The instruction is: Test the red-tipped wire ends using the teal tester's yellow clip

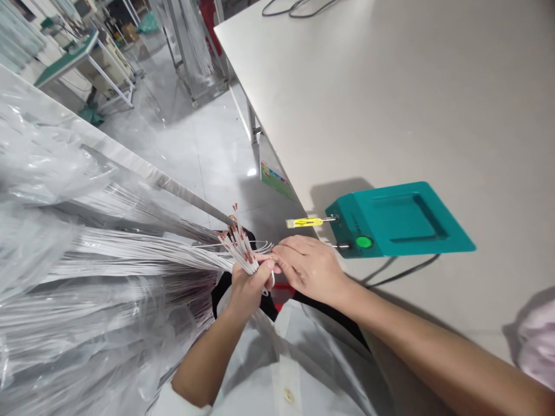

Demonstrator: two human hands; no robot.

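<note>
Pale shirt (271,372), left hand (250,289) grip holding white wires (173,249), right hand (310,267) grip narrow, open floor (173,136) beside table edge (277,138)

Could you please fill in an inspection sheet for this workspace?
Surface: pale tabletop, carrying a teal device with a green button and a yellow piece on its side.
Job's things: wire bundle, white with reddish tips.
Clutter: pink item at the right edge, partly out of view.
Hands: left hand grips the bundle; right hand meets it at the fingertips, its grip unclear.
Cables: black cable by the device; dark looped cable at the far edge.
Surroundings: plastic-wrapped white strands, green-topped table.
</note>
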